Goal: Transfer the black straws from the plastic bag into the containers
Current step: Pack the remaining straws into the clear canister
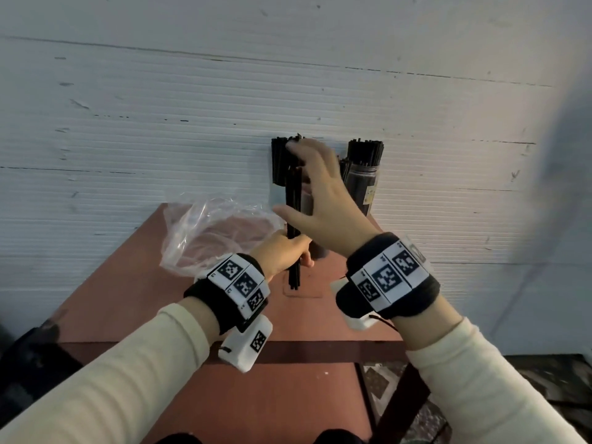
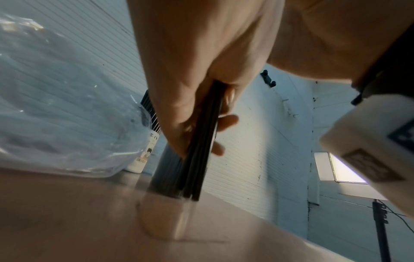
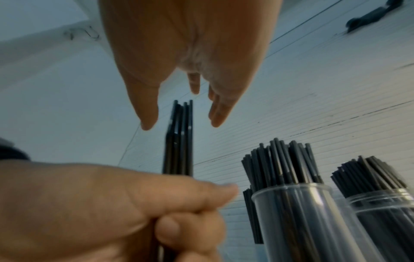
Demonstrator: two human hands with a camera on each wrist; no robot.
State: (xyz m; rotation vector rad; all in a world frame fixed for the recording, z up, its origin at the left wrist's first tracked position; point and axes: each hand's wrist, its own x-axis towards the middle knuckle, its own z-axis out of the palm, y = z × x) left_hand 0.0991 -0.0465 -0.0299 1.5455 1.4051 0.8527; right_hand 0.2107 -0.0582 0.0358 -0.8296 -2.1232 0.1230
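Note:
My left hand (image 1: 285, 251) grips a thin bundle of black straws (image 1: 293, 203) and holds it upright, its lower ends on the reddish table (image 1: 128, 299). The left wrist view shows the fingers (image 2: 226, 122) curled round the bundle (image 2: 201, 159). My right hand (image 1: 298, 184) hovers open over the bundle's top; the thumb (image 3: 146, 115) and fingers (image 3: 216, 115) are spread on either side of the straw tips (image 3: 181, 124) without touching them. Two clear containers (image 3: 302, 212) (image 3: 385, 216), each packed with black straws, stand just right of the bundle. The crumpled clear plastic bag (image 1: 217, 232) lies to the left.
A white ribbed wall (image 1: 160, 107) rises directly behind the containers. The table's front edge (image 1: 304, 350) is near my forearms, and patterned floor (image 1: 544, 395) shows past its right side. A labelled container (image 2: 145, 156) stands beside the bag.

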